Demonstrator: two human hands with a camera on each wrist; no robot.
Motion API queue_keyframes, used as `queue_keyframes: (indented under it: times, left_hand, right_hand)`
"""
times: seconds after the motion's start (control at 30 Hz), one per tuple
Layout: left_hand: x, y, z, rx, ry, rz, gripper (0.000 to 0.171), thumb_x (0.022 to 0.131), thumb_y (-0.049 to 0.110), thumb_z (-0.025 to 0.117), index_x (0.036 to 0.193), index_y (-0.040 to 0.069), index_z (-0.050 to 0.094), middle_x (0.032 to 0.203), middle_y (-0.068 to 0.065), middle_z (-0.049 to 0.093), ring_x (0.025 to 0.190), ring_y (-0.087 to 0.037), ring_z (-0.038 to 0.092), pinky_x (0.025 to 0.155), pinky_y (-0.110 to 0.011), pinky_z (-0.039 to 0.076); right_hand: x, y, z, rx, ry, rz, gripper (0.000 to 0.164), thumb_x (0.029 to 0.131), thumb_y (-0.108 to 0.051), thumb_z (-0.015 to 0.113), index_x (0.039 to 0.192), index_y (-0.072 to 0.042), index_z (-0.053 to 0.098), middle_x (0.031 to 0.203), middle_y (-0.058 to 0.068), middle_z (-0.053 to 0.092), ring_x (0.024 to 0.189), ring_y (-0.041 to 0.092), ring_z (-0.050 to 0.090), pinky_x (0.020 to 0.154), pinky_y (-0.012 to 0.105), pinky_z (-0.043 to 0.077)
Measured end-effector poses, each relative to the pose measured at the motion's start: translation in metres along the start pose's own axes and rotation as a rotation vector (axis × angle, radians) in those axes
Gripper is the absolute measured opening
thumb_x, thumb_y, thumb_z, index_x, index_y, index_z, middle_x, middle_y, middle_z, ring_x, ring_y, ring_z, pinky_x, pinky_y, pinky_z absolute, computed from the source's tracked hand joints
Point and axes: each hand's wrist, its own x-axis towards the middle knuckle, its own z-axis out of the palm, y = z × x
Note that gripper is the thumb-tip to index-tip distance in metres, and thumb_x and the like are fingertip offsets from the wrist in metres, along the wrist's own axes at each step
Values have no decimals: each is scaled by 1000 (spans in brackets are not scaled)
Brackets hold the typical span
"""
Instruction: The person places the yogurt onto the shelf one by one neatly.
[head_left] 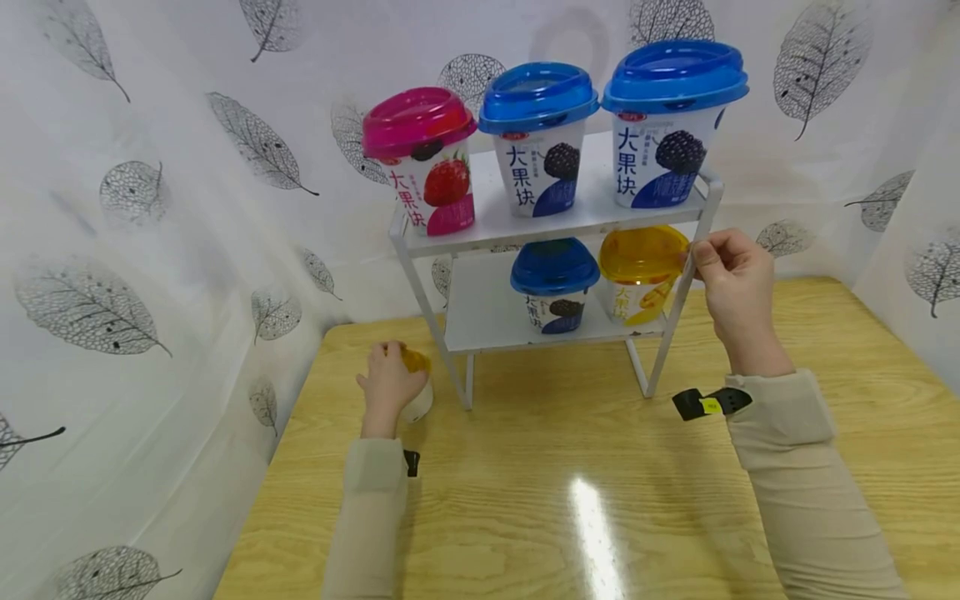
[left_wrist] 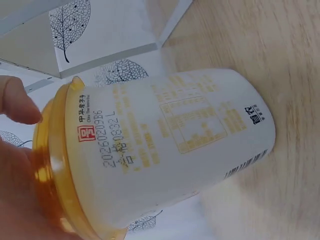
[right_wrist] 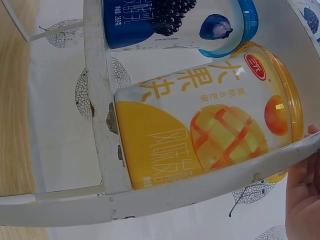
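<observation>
My left hand (head_left: 390, 379) grips a yogurt cup with a yellow lid (left_wrist: 175, 135) by its lid, left of a white two-tier rack (head_left: 442, 335). This cup's white back label, with yellow print and a barcode, faces the left wrist camera. At the rack's right side, my right hand (head_left: 738, 279) pinches the slanting post, fingertips close by the lid of another yellow-lidded yogurt cup (right_wrist: 200, 130). That cup stands on the lower shelf, mango picture to the front, beside a blue-lidded blackberry cup (head_left: 557, 287).
On the upper shelf stand a pink-lidded strawberry cup (head_left: 427, 162) and two blue-lidded blackberry cups, one in the middle (head_left: 543, 142) and one at the right (head_left: 667, 125). The rack rests on a wooden table (head_left: 510, 500). Leaf-patterned sheeting (head_left: 187, 267) hangs behind and at the sides.
</observation>
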Motion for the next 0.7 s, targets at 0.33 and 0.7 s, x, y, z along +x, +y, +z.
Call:
queue_keyframes:
  times: [0.33, 0.7]
  left_hand:
    - [-7, 5, 2, 154, 249, -12, 61, 78, 51, 53, 111, 0, 50, 121, -25, 33, 108, -40, 31, 78, -57, 26]
    - [-8, 8, 1, 274, 110, -88, 69, 80, 54, 50, 119, -3, 44, 119, -29, 35, 108, -44, 30, 79, -63, 27]
  right_hand:
    - [-1, 1, -1, 9, -3, 4, 14, 83, -4, 57, 69, -1, 60, 63, 3, 59, 59, 10, 58, 60, 16, 47]
    - [0, 2, 1, 28, 0, -16, 16, 83, -4, 55, 69, 0, 60, 65, 3, 59, 61, 10, 59, 60, 16, 48]
